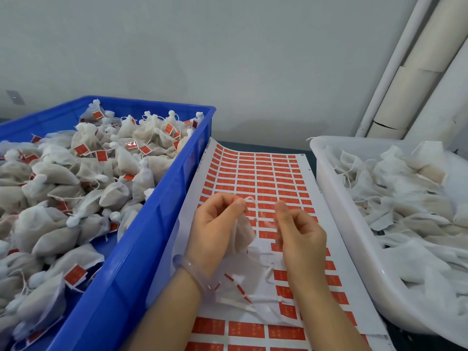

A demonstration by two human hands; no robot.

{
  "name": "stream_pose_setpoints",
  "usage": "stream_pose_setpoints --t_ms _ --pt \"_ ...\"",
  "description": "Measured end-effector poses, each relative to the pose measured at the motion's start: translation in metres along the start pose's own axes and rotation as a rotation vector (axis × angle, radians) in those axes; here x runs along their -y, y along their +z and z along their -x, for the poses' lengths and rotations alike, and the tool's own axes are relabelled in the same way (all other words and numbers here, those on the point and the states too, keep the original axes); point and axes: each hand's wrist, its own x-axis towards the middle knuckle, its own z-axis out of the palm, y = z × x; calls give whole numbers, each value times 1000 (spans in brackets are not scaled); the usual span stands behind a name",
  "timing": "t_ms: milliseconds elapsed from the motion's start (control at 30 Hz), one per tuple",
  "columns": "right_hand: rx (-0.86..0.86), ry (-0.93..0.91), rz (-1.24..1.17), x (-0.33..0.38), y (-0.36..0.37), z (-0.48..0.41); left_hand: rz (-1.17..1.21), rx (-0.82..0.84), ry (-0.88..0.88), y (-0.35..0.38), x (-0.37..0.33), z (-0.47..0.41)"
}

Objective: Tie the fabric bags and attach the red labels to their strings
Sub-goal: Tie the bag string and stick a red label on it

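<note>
Left hand (215, 224): fingers curled round a small off-white gauze fabric bag (243, 236), thumb and forefinger pinching its neck.
Right hand (298, 231): fingers curled, thumb and forefinger pinching the thin white string (260, 214) that runs across from the bag's neck.
Bag in hand: held up above the sheet, between the two bins.
Label sheet: white backing sheet of red rectangular labels (266, 178), flat on the dark worktop (253, 145), many rows unpeeled.
Blue plastic crate (157, 224): left of the sheet, heaped with tied bags carrying red labels (114, 168).
White plastic tub (354, 236): right of the sheet, holding loose untied bags (405, 198).
Left wrist: pale translucent bangle (192, 272).
</note>
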Motion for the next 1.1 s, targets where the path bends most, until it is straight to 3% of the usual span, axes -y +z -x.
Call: stream_pose_setpoints --t_ms 100,167,333,633,867,1100 --pt "228 -7 5 4 4 8 -64 156 76 2 -1 5" --pt "279 6 -29 3 5 9 -157 256 149 3 -2 9" --pt "212 46 -49 1 -5 -3 -423 267 311 5 1 9" --pt "19 -23 -37 2 -9 -5 -464 224 236 9 0 10" --pt "56 24 -96 3 -10 -5 -473 137 227 8 2 11" --pt "52 -50 -98 8 -11 -2 -517 112 297 1 1 11"
